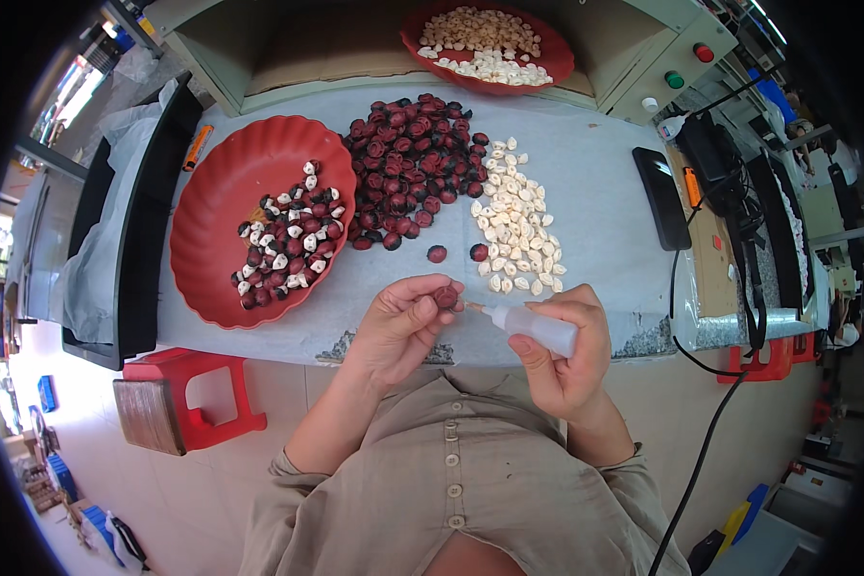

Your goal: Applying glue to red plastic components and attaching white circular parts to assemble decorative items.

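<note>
Between the thumb and fingers of my left hand (394,331) is a small round dark-red piece (445,297). My right hand (578,360) is wrapped round a translucent white squeeze bottle (545,330), tilted so its thin nozzle points left at the piece; whether the tip touches it I cannot tell. Beyond my hands lies a heap of dark-red and black rose-like pieces (408,158). Cream-coloured flat pieces (516,216) are spread to its right. On the left, a red scalloped tray (202,245) holds several dark-red pieces with white parts on them (293,240).
Another red tray (557,77) with cream pieces stands at the back, partly inside a pale metal housing (634,72) with buttons. A black phone (660,197) and cables lie at the right. A black bin (130,240) and an orange marker (198,148) are at the left.
</note>
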Motion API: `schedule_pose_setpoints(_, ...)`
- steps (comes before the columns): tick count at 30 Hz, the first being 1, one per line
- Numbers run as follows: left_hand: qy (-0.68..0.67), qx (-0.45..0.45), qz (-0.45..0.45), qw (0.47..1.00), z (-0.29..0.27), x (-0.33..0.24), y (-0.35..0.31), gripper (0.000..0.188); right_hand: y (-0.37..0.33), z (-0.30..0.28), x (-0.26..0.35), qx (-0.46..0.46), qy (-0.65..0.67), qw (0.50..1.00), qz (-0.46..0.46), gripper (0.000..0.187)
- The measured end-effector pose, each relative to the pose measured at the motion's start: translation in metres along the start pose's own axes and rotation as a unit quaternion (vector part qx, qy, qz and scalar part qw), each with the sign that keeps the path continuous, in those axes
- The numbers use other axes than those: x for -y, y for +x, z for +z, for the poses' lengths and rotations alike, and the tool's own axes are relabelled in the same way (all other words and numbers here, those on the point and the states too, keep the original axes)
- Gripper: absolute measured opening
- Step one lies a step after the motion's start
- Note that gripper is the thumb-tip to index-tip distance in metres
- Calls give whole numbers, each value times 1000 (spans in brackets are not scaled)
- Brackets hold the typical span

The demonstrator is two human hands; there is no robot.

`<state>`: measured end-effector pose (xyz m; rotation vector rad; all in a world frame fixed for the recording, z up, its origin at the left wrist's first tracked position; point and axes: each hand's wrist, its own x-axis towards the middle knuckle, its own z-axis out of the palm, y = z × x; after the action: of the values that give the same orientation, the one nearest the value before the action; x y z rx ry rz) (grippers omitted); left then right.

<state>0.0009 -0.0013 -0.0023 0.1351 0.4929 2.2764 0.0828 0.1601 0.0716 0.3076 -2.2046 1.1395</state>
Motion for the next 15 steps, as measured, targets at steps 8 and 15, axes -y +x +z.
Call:
schedule_pose_setpoints(8,-9,6,-16,1000,1,-1,0,24,-12,13,-10,-92,333,907,240,23)
schedule_pose_setpoints(15,1,7,-11,1000,0,0,0,24,-11,15,-12,-76,331,910,239,24)
